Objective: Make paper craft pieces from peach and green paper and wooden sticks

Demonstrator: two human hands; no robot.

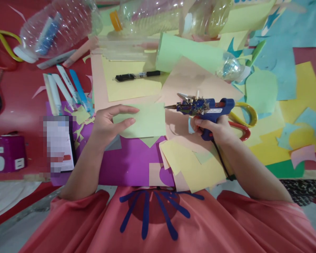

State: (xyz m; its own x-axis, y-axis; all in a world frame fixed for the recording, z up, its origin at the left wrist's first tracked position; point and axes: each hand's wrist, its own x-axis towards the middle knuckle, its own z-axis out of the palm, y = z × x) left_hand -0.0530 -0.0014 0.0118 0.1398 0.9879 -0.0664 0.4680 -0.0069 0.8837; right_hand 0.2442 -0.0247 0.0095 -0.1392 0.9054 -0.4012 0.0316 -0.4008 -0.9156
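Note:
My right hand (213, 127) is wrapped round the handle of a blue hot glue gun (213, 108). Dried glue and scraps cover the gun's front, and its nozzle points left, at the right edge of a light green paper piece (150, 121). My left hand (113, 121) holds that paper at its left side, thumb and index finger over the top; the other fingers are hidden. Behind the gun lie scissors (249, 114) with yellow and red handles, partly covered by it. A black pen (137, 75) rests on yellow paper (131, 91) farther back.
Plastic bottles (152, 15) and a bottle wrapped in green paper (192, 52) lie at the back. Several markers (60, 88), a phone (60, 144) and a purple box (7, 153) are on the left. Paper scraps (287, 133) cover the right. The gun's cord (221, 160) runs toward the front edge.

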